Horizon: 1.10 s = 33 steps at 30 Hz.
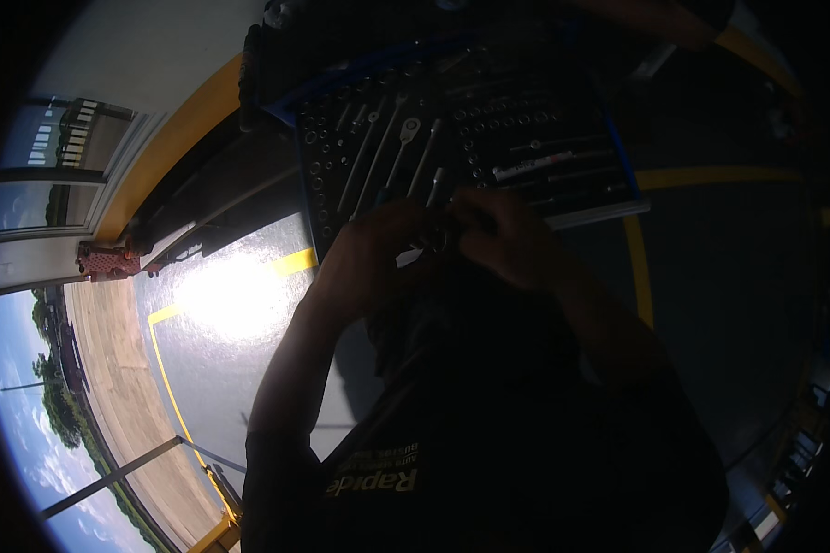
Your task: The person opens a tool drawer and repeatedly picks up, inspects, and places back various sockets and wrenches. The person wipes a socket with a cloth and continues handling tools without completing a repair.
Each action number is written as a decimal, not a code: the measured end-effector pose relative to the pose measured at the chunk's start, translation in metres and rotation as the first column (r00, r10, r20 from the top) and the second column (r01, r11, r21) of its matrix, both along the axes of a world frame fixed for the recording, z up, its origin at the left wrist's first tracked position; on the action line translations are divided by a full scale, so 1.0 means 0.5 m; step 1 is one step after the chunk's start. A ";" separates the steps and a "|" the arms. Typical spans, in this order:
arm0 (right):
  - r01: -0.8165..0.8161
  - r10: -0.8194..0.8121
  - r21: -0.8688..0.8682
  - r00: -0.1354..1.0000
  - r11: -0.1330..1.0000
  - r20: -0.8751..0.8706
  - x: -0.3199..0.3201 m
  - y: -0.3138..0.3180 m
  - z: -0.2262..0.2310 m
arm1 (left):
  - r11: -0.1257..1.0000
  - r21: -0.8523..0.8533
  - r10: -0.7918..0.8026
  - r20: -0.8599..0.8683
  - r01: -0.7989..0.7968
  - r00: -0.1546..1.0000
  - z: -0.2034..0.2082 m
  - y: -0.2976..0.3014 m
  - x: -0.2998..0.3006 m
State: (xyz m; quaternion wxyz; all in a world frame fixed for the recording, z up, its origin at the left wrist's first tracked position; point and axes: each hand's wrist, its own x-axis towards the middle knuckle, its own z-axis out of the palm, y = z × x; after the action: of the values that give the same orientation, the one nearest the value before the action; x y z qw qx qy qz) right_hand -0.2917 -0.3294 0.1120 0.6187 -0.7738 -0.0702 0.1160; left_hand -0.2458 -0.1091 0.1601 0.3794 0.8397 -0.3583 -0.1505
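Note:
Both my hands meet in front of my body over the near edge of an open tool drawer (638, 205) with a blue rim. My left hand (373, 244) and my right hand (507, 235) are closed, fingers bent toward each other. Between them shows a small round metal piece (438, 240), too dark to name surely. Just beyond lie a ratchet (410, 129), long extension bars (424, 161) and rows of sockets (318, 124) in a dark insert. Shadow hides most of my fingertips.
At the far right top, what looks like another person's forearm (659, 18) reaches in. Yellow lines (644, 267) mark the grey floor (249, 359), where sunlight glares at left. A red perforated object (109, 261) stands near the wall by a window (46, 203).

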 end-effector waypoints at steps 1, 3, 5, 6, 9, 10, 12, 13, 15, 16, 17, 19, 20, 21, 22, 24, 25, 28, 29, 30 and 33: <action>-0.010 0.010 0.007 1.000 1.000 -0.007 0.001 -0.002 -0.004 | 1.000 -0.015 -0.014 0.026 0.015 1.000 -0.005 0.001 0.000; -0.032 0.032 0.021 0.999 0.999 -0.022 0.004 -0.004 -0.013 | 0.999 -0.026 -0.045 0.076 0.048 0.996 -0.007 0.001 0.002; -0.047 0.049 0.056 0.998 0.997 -0.032 0.009 -0.005 -0.019 | 0.996 -0.018 -0.082 0.122 0.085 0.989 -0.006 -0.001 0.004; -0.055 0.057 0.073 0.998 0.996 -0.036 0.011 -0.005 -0.023 | 0.996 -0.016 -0.090 0.114 0.092 0.989 -0.008 -0.001 0.005; -0.045 0.054 0.107 0.995 0.993 -0.087 0.014 -0.004 -0.039 | 0.996 -0.017 -0.086 0.095 0.088 0.992 -0.018 0.001 0.006; -0.035 0.044 0.088 0.994 0.995 -0.101 0.014 -0.004 -0.035 | 0.998 -0.022 -0.063 0.090 0.066 0.994 -0.022 0.001 0.003; -0.015 0.021 0.050 0.991 0.999 -0.129 0.012 -0.002 -0.020 | 1.000 0.002 -0.007 0.033 0.007 0.999 -0.018 -0.003 -0.002; 0.000 0.005 0.050 0.994 0.999 -0.113 0.010 -0.002 -0.016 | 0.999 0.032 0.030 -0.019 -0.030 0.999 -0.007 -0.008 -0.005; 0.030 -0.026 0.052 0.996 0.998 -0.082 0.006 0.000 -0.012 | 0.992 0.106 0.078 -0.093 -0.068 0.993 0.009 -0.013 -0.005; 0.033 -0.029 0.053 0.998 0.998 -0.061 0.005 0.001 -0.012 | 0.987 0.146 0.084 -0.116 -0.067 0.990 0.016 -0.014 -0.003; 0.034 -0.032 0.055 0.999 0.998 -0.040 0.004 0.002 -0.014 | 0.980 0.187 0.091 -0.138 -0.064 0.986 0.019 -0.013 -0.001; 0.033 -0.032 0.051 0.999 0.998 -0.012 0.002 0.003 -0.012 | 0.991 0.129 0.037 -0.062 -0.028 0.997 0.001 -0.004 0.003; 0.029 -0.029 0.045 1.000 0.999 -0.005 0.000 0.002 -0.007 | 0.995 0.101 0.011 -0.022 -0.009 1.000 -0.004 -0.002 0.005; 0.026 -0.026 0.039 1.000 0.999 0.002 -0.001 0.001 -0.003 | 0.997 0.079 -0.021 0.011 0.020 1.000 -0.004 0.000 0.008; 0.014 -0.014 0.037 1.000 0.999 -0.012 -0.001 -0.001 -0.001 | 0.997 0.060 -0.051 0.046 0.048 0.998 -0.004 0.001 0.010; -0.010 0.011 0.032 0.999 0.999 -0.039 0.001 -0.004 0.001 | 0.996 0.042 -0.088 0.120 0.084 0.989 -0.008 0.002 0.012; -0.007 0.008 0.038 0.999 0.999 -0.038 0.002 -0.004 0.001 | 0.995 0.040 -0.101 0.160 0.096 0.982 -0.017 0.003 0.014; -0.001 0.003 0.054 0.999 0.999 -0.051 0.006 -0.002 -0.006 | 0.997 0.016 -0.073 0.115 0.072 0.991 -0.029 0.003 0.010; 0.000 0.004 0.059 0.998 0.998 -0.068 0.007 -0.001 -0.013 | 0.999 0.006 -0.054 0.071 0.054 0.996 -0.030 0.002 0.007; 0.001 0.004 0.063 0.996 0.998 -0.086 0.008 -0.001 -0.018 | 1.000 0.013 -0.029 0.023 0.029 0.999 -0.029 0.001 0.006; 0.022 -0.020 0.031 0.999 0.999 -0.046 0.005 0.000 -0.025 | 0.997 0.066 0.047 -0.079 -0.042 0.996 -0.019 0.000 -0.002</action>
State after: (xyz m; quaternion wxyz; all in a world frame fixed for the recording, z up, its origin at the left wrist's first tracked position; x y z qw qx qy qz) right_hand -0.2890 -0.3293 0.0994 0.6336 -0.7617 -0.0498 0.1258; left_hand -0.2467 -0.1090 0.1504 0.3697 0.8524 -0.3189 -0.1871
